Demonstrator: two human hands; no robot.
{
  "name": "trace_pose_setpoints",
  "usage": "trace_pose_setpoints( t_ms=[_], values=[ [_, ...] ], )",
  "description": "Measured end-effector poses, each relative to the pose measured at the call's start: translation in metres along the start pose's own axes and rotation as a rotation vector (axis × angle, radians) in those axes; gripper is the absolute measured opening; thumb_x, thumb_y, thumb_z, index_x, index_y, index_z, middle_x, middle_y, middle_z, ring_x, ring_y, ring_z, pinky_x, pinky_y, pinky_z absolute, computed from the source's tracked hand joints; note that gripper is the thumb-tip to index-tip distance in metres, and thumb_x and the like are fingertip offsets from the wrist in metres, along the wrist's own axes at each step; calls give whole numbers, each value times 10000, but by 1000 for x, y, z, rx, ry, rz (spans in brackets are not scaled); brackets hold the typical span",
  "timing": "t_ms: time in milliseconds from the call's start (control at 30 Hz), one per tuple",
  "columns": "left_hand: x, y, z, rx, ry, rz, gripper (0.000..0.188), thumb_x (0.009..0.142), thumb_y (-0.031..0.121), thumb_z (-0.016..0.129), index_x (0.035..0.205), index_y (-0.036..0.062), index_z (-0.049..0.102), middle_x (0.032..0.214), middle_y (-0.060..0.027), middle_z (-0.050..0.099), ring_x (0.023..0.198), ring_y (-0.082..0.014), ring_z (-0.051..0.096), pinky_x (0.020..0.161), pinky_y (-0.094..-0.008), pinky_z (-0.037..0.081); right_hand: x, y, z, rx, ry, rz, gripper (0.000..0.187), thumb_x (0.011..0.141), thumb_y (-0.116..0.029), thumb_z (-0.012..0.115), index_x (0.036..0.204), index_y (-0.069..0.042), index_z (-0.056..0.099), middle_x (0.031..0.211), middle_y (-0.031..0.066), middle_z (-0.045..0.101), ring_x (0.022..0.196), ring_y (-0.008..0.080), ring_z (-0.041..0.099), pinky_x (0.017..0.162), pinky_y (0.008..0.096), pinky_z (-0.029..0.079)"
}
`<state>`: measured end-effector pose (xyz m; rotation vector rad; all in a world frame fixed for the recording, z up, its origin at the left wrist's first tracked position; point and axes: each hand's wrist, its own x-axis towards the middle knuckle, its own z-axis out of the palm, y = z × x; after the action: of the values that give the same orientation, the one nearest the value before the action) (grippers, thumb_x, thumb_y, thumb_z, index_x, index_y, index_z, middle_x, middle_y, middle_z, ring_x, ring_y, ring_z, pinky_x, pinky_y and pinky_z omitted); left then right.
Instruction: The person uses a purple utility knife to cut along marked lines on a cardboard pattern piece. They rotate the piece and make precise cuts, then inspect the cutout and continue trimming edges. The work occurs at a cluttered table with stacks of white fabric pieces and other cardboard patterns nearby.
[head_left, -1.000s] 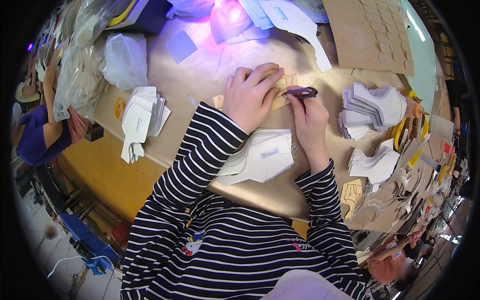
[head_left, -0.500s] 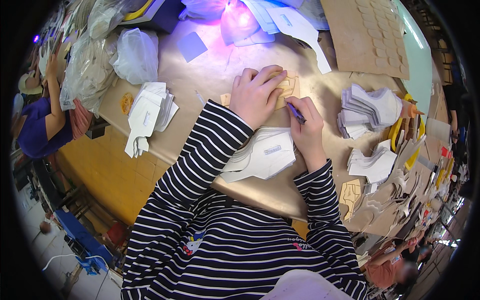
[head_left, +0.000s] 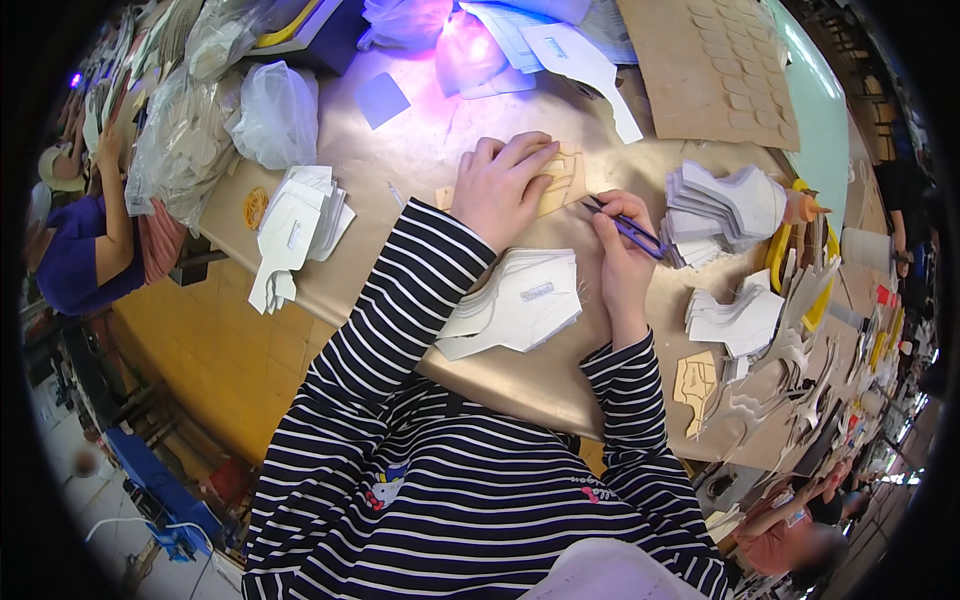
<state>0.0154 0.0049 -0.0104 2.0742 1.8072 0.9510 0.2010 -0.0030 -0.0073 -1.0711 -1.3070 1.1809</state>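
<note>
My left hand (head_left: pixel 500 190) lies over a tan template (head_left: pixel 568 178) with cut-out slots, its fingers stretched across the left part and pressing it to the table. Purple thread snips (head_left: pixel 642 238) are in my right hand (head_left: pixel 625 265), their dark tips pointing at the template's lower right corner but apart from it. Just below my left hand, a stack of white shaped pieces (head_left: pixel 520 300) lies near the table's front edge. A small tan scrap (head_left: pixel 444 197) shows beside my left wrist.
More white cut pieces lie in stacks at left (head_left: pixel 298 230) and right (head_left: pixel 725 205). Another tan template (head_left: pixel 694 385) rests at the lower right. Plastic bags (head_left: pixel 277 115) and a brown sheet (head_left: pixel 710 70) are at the back. A person in purple (head_left: pixel 90 250) is at far left.
My right hand has drawn back to the right, away from the template, and the snips now show almost whole. My left hand stays on the template. The view has shifted slightly.
</note>
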Motion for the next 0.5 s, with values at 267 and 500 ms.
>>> trace_pose_setpoints(
  t_ms=[267,500],
  values=[
    [0,-1,0,-3,-2,-1,381,835,207,668,1214,177,652,1234,44,611,922,-244,523,870,-368,434,-6,-9,9,-151,2,93,149,857,13,701,995,50,659,1009,73,636,916,145,645,820,248,522],
    [2,8,-5,72,-22,-33,439,795,289,724,1222,207,662,1081,-28,596,915,-247,537,819,-376,442,1,-7,10,-76,38,173,72,897,26,646,961,59,644,907,83,669,791,135,673,753,248,551]
  ],
)
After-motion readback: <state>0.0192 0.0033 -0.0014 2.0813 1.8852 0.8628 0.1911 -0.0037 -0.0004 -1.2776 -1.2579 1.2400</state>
